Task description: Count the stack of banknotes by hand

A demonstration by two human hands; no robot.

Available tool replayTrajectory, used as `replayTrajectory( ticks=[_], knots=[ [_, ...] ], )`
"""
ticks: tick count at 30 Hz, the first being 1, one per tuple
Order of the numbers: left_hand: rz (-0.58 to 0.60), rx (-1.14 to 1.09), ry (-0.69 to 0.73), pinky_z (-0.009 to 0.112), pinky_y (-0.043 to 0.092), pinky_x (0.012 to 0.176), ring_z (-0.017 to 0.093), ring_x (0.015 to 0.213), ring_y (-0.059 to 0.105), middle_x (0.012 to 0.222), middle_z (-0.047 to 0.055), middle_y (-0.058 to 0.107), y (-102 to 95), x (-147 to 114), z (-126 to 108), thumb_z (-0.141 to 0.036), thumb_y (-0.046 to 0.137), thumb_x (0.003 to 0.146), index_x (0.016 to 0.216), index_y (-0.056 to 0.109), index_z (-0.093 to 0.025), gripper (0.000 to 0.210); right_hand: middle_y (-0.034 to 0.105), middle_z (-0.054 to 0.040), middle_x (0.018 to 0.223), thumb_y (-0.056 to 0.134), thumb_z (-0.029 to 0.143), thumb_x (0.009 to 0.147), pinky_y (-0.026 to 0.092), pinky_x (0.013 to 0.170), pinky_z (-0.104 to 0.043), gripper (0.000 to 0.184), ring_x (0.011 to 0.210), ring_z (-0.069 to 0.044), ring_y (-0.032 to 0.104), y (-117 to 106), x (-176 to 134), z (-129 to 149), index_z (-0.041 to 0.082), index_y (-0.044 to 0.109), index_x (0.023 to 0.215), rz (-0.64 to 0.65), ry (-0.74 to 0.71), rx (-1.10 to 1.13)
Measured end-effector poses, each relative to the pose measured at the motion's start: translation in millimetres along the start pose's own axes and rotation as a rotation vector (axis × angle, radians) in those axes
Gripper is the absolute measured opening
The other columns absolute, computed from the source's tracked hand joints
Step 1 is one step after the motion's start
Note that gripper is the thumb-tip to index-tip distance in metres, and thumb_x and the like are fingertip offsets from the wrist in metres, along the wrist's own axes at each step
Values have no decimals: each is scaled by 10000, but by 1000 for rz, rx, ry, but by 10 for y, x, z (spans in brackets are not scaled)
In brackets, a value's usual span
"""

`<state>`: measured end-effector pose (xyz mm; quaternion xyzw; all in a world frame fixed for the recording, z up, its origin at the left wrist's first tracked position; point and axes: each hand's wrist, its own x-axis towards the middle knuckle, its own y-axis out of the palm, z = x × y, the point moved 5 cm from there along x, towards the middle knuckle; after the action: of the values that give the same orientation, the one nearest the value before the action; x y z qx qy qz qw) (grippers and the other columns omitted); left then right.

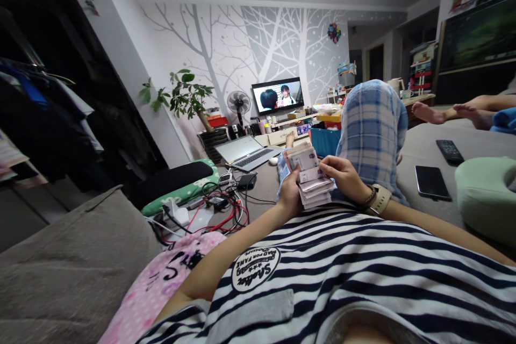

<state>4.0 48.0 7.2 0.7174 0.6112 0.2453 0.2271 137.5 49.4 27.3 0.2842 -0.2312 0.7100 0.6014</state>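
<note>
A thick, folded wad of banknotes [308,174] is held above my striped shirt, in front of my raised knee. My left hand [290,193] wraps around its left side, with the thumb on the face of the notes. At the wad's right edge, my right hand [342,172] pinches a note between thumb and fingertips. Several note ends fan downward below the fingers. A watch with a pale strap [381,200] and a dark bracelet are on my right wrist.
An open laptop [252,153] and a mouse [273,161] lie left, near tangled cables [229,207]. On the right are a phone [432,181], a remote control [449,151] and a green neck pillow [486,199]. Another person's bare feet [429,113] rest beyond them.
</note>
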Motion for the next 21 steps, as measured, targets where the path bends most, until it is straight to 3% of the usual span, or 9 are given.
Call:
replayTrajectory(
  ticks=[5, 10, 16, 21],
  knots=[
    [30, 3, -17, 447, 560, 971, 318, 1049, 735, 1022, 126, 791, -9, 25, 11, -390, 689, 859, 1168, 711, -122, 410, 481, 24, 575, 702, 698, 754, 336, 540, -284, 522, 562, -127, 393, -12, 5, 10, 204, 579, 636, 1, -6, -35],
    [-9, 7, 35, 452, 536, 1020, 321, 1121, 710, 1038, 127, 793, -20, 52, -11, -322, 647, 883, 1136, 726, -110, 340, 561, -15, 595, 608, 689, 851, 342, 566, -298, 555, 575, -134, 425, -8, 5, 6, 188, 638, 613, 56, -29, -50],
    [10, 43, 100, 471, 521, 1046, 337, 1173, 685, 1068, 129, 790, -5, 33, -41, -317, 692, 860, 1135, 729, -112, 346, 507, 32, 592, 825, 631, 666, 327, 530, -278, 506, 561, -122, 415, -52, 34, -94, 205, 552, 663, -49, 45, -43],
    [54, 52, 76, 482, 526, 1030, 356, 1167, 685, 1030, 132, 793, 5, 5, -38, -275, 770, 775, 1047, 743, -114, 317, 521, 32, 641, 841, 651, 622, 353, 542, -277, 531, 593, -129, 441, -98, 57, -126, 212, 560, 722, -123, 36, -65]
  ],
)
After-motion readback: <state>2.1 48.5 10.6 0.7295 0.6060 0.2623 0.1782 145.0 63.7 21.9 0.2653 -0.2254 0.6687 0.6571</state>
